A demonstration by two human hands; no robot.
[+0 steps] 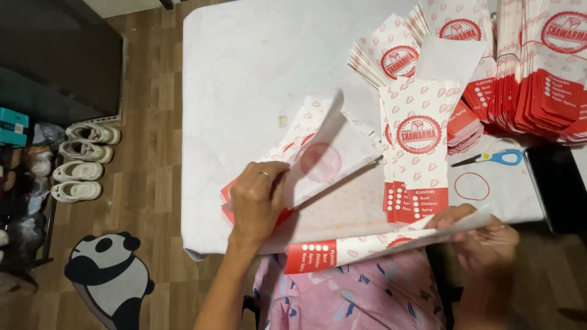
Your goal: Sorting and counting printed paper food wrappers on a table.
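The left hand [257, 198] pressed fingers closed on a thin, floppy paper sleeve [324, 160] at seven o'clock; the right hand [486, 241] pinched another sleeve [367, 249] by its edge at five o'clock

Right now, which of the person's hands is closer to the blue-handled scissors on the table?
The right hand. It sits just below the scissors, holding a paper bag. The left hand is far off on the other side, on another paper sheet.

White desk [244, 73], stacks of red-and-white paper bags [538, 67], blue-handled scissors [492, 158], red rubber band [471, 186], loose bags [417, 153]
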